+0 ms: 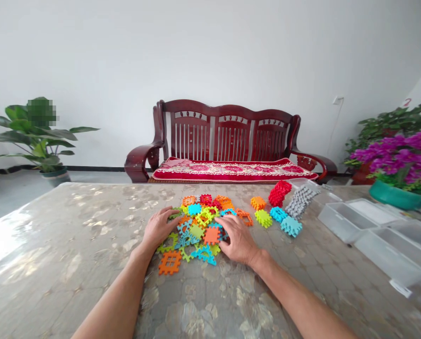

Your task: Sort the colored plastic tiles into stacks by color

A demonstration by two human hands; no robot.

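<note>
A heap of flat, toothed plastic building tiles (200, 223) in orange, blue, green, yellow and red lies in the middle of the table (72, 245). My left hand (159, 227) rests on the heap's left edge, fingers spread over a green tile. At the heap's right edge my right hand (239, 240) lies flat, its fingers touching blue and orange tiles. Neither hand grips anything. An orange tile (170, 262) lies apart at the front. Sorted stacks stand to the right: orange (258, 203), green (263, 218), blue (290, 226), red (280, 192), grey (300, 201).
Clear plastic bins (372, 226) line the table's right side. A teal pot of purple flowers (401, 169) stands at the right edge. Behind the table are a dark wooden bench with a red cushion (227, 141) and a potted plant (41, 136) on the left.
</note>
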